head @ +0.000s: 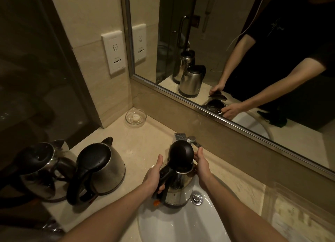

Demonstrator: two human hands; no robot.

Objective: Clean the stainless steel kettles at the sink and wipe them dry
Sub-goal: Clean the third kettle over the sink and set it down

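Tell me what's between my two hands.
In the head view, a kettle with its black lid open: the left hand grips its handle, the right hand touches its other side.

left hand, right hand, arms bare; mirror at 2 o'clock shows black short-sleeved shirt, thin white cable.

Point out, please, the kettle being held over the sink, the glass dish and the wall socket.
Held kettle (pixel 178 185): head view, on its steel body.
Glass dish (pixel 141 121): head view, on bare glass near its rim.
Wall socket (pixel 114 53): head view, on the middle of its white plate.
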